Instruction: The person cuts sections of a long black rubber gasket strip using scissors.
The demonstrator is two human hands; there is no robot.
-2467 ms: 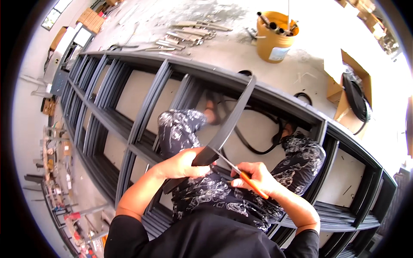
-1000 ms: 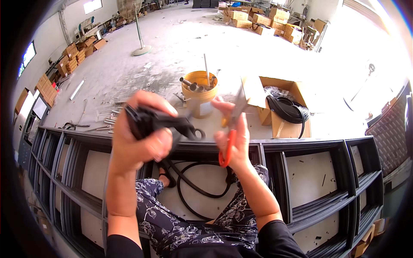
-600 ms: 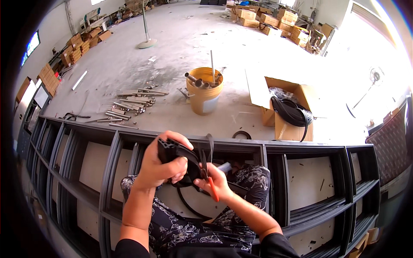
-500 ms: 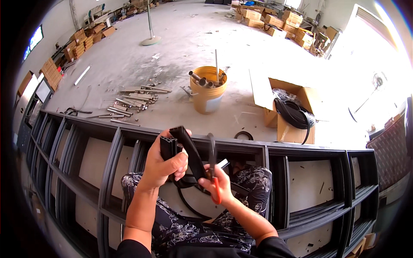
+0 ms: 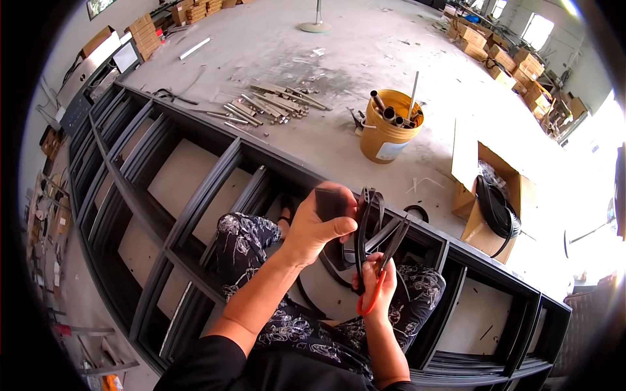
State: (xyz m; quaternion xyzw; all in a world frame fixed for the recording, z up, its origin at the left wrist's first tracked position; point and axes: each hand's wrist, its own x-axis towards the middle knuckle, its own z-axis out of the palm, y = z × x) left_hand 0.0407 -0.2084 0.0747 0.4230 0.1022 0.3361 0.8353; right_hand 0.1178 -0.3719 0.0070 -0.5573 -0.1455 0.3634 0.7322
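Two hands busy over the dark frame [image 5: 211,186]; left hand [image 5: 312,229] curls round a dark piece [image 5: 332,204], apparently steadying it; right hand [image 5: 386,285] pinches a black strip [image 5: 360,240] rising between them, orange-handled scissors [image 5: 371,299] tucked alongside, blades up, presumably clear of the fingers.

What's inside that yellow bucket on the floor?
Several open-ended tubes and one thin rod stick up from the yellow bucket. Its side hides whatever lies lower.
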